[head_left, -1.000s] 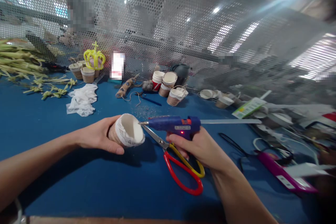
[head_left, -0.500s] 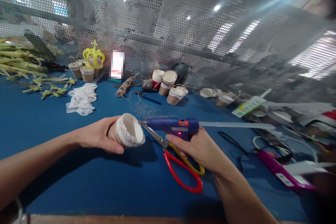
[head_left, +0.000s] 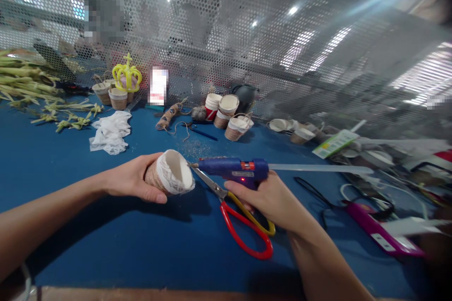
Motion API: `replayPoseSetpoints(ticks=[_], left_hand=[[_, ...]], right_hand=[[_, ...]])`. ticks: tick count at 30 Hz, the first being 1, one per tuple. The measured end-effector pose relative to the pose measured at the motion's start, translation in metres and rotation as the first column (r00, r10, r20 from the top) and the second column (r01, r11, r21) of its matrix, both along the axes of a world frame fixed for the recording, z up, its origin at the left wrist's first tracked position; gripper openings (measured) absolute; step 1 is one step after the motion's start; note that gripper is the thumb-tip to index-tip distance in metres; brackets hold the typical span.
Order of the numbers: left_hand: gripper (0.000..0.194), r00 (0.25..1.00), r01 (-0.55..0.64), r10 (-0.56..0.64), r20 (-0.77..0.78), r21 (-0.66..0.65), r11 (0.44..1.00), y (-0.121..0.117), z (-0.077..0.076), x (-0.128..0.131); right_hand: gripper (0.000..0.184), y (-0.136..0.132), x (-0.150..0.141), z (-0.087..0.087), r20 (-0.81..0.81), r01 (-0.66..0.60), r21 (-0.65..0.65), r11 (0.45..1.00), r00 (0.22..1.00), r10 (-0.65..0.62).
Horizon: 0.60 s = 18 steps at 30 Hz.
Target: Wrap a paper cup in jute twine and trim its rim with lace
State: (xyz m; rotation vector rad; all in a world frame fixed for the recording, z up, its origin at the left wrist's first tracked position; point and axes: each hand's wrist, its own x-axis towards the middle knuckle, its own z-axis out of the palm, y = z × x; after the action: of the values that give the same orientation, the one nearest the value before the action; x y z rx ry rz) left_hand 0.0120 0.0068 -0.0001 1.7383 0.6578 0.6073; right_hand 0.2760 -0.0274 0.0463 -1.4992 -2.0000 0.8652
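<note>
My left hand (head_left: 141, 178) grips a small paper cup (head_left: 165, 174) wrapped in brown twine, with white lace round its rim. The cup is tilted, its mouth facing right. In my right hand (head_left: 259, 193) is a blue hot glue gun (head_left: 229, 167) with a lit red light and a long clear glue stick (head_left: 318, 168) out of its back. Its nozzle points left, at the cup's rim; whether it touches I cannot tell. Scissors (head_left: 243, 223) with one red and one yellow handle lie on the table, partly below the gun and my right hand.
White lace (head_left: 111, 131) lies crumpled at the left. A twine bundle (head_left: 168, 116), several wrapped cups (head_left: 237, 128) and a phone (head_left: 158, 85) stand or lie along the perforated metal screen (head_left: 212, 47). A purple power strip (head_left: 383, 230) with cables lies right on the blue table (head_left: 141, 254).
The cup in my left hand has turned and lifted very slightly. The glue gun keeps nearly the same place at the rim.
</note>
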Motion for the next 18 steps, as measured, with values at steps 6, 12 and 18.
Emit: replayPoseSetpoints(ticks=[6, 12, 18], left_hand=[[0.061, 1.000, 0.004, -0.004, -0.013, -0.006, 1.000, -0.0012, 0.0019, 0.0006], [0.064, 0.999, 0.048, -0.047, 0.022, -0.035, 0.998, -0.0029, 0.0005, 0.0010], [0.066, 0.998, 0.046, -0.045, 0.041, -0.023, 0.999, -0.0036, 0.0048, 0.0037]], right_hand=[[0.035, 0.0009, 0.0021, -0.0019, -0.044, 0.019, -0.101, 0.995, 0.999, -0.024], [0.038, 0.0058, 0.0027, -0.0059, -0.102, -0.031, -0.129, 0.991, 0.995, 0.018], [0.035, 0.0062, 0.0070, -0.0047, -0.084, -0.047, -0.159, 0.986, 0.996, 0.034]])
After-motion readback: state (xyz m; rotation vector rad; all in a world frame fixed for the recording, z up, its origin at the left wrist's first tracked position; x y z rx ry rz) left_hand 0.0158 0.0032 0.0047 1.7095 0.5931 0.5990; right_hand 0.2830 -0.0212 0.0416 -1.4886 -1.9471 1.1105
